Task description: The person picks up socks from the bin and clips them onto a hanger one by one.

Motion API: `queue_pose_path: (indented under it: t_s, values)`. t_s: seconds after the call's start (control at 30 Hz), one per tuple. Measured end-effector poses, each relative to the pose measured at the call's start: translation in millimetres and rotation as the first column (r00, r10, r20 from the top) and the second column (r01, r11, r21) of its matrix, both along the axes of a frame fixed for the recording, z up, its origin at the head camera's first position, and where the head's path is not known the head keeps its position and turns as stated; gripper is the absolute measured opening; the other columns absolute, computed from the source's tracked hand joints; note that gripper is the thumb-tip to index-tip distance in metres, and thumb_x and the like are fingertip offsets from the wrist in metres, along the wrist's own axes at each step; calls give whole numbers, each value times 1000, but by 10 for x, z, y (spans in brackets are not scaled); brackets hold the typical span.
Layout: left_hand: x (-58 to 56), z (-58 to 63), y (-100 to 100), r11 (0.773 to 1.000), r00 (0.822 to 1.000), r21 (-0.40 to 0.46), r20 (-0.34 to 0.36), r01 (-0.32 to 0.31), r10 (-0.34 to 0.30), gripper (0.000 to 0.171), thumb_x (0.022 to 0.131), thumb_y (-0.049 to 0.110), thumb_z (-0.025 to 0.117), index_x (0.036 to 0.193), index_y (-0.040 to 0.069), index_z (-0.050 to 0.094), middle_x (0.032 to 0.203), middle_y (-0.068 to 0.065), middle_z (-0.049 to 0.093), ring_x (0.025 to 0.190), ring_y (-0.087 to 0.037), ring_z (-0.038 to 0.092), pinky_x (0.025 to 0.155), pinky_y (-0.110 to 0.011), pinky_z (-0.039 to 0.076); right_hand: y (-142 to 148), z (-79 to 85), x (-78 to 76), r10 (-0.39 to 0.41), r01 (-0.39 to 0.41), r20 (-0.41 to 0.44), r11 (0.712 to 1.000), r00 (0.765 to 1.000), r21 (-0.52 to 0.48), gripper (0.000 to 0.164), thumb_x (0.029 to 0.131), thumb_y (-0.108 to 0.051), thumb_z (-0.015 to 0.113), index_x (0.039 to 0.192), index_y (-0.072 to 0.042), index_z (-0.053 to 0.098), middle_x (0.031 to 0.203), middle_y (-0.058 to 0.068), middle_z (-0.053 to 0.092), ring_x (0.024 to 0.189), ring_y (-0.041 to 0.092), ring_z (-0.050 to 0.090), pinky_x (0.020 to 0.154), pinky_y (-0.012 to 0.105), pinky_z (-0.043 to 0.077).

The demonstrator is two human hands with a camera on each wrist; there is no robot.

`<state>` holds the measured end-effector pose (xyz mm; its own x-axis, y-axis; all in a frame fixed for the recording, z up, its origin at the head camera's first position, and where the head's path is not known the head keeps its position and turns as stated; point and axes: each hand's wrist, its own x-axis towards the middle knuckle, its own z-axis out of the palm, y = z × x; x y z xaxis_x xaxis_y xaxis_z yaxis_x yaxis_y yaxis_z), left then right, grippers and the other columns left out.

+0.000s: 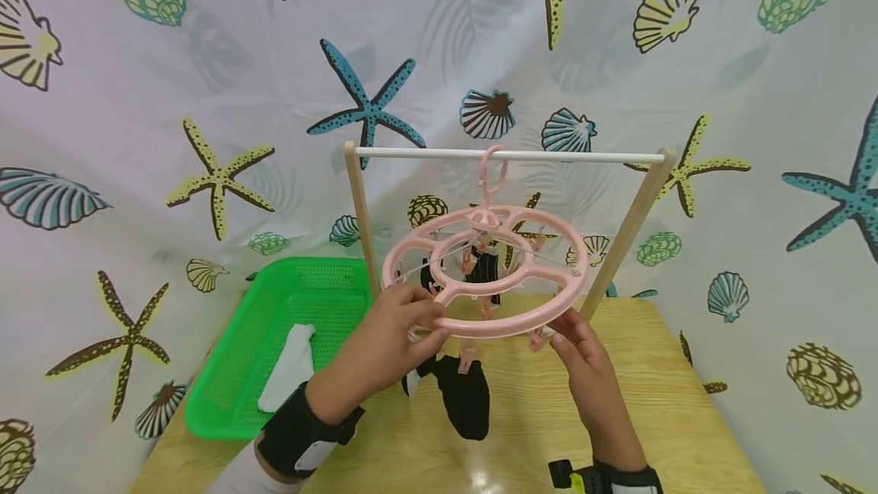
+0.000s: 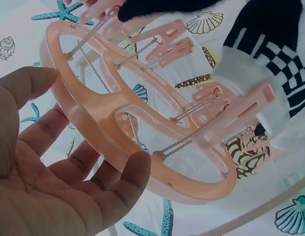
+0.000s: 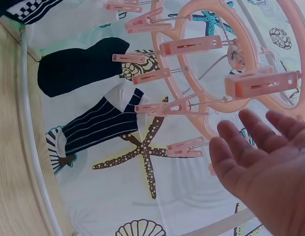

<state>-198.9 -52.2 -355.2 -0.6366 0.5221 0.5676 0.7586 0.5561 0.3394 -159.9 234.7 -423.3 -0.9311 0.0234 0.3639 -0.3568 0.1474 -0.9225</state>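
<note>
A pink round sock hanger with clothespins (image 1: 521, 324) hangs by its hook from a white rail. My left hand (image 1: 384, 334) grips the near left part of its rim between thumb and fingers. At the near right, my right hand (image 1: 588, 372) is raised beside the rim, fingers relaxed, close to a dangling pink clothespin (image 3: 263, 85). A black sock (image 1: 465, 399) hangs under the near side. In the right wrist view, a striped sock (image 3: 101, 120) hangs from a clothespin. The left wrist view shows a sock with a checkered band (image 2: 285, 69) beside a clothespin (image 2: 241, 115).
The white rail (image 1: 590, 157) runs between two wooden posts, the right post (image 1: 627, 231) close behind the hanger. On the left of the wooden table (image 1: 542, 441), a green basket (image 1: 209, 402) holds a white sock (image 1: 291, 364). A shell-and-starfish patterned curtain (image 1: 425, 36) stands behind.
</note>
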Motion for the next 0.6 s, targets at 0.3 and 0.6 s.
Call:
queue_pose_path:
  t_s: [0.3, 0.6]
  values:
    - [-92, 8, -97, 999, 999, 7, -40, 31, -31, 17, 82, 21, 83, 93, 11, 76, 97, -4, 62, 90, -22, 57, 76, -36, 52, -42, -5, -116, 178, -178, 2, 983, 984, 53, 47, 104, -6, 49, 149, -4, 36, 118, 10, 56, 102, 22, 60, 86, 27, 50]
    - [-164, 3, -149, 997, 996, -21, -38, 74, -74, 16, 83, 25, 81, 91, 12, 74, 98, -2, 61, 88, -19, 55, 76, -36, 51, -97, -49, -115, 158, -157, -7, 984, 987, 84, 37, 102, -5, 53, 139, 0, 50, 102, 16, 54, 89, 22, 58, 76, 27, 52]
